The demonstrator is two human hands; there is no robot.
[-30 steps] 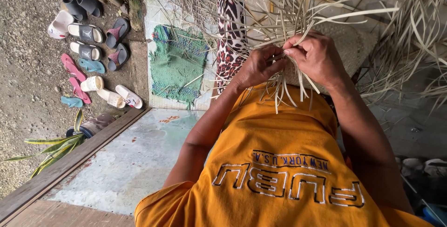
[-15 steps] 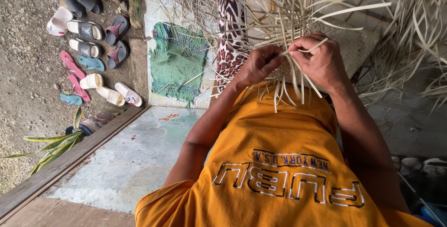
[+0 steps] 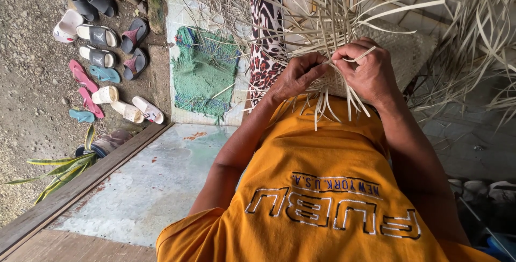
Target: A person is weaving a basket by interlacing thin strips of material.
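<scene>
Woven mat (image 3: 398, 47), pale dried leaf, part-finished, lay over the person's lap above the orange shirt (image 3: 322, 187), with loose strips (image 3: 344, 20) fanning upward and short ends hanging toward the shirt. Left hand (image 3: 298, 76): fingers curled nearly closed, pinching strips at the mat's near edge. Right hand (image 3: 368, 71): fingers bent closed over the weave, one thin strip (image 3: 357, 58) held across the knuckles; the two hands were just beside each other. Leopard-print cloth (image 3: 266, 41) lay left of the mat. Green knitted mat (image 3: 204, 71) lay on the tiled step. Sandals and slippers (image 3: 99, 58) lay scattered on the gravel (image 3: 27, 106). Striped-leaf plant (image 3: 59, 170) stood beside the wooden threshold (image 3: 80, 187).
</scene>
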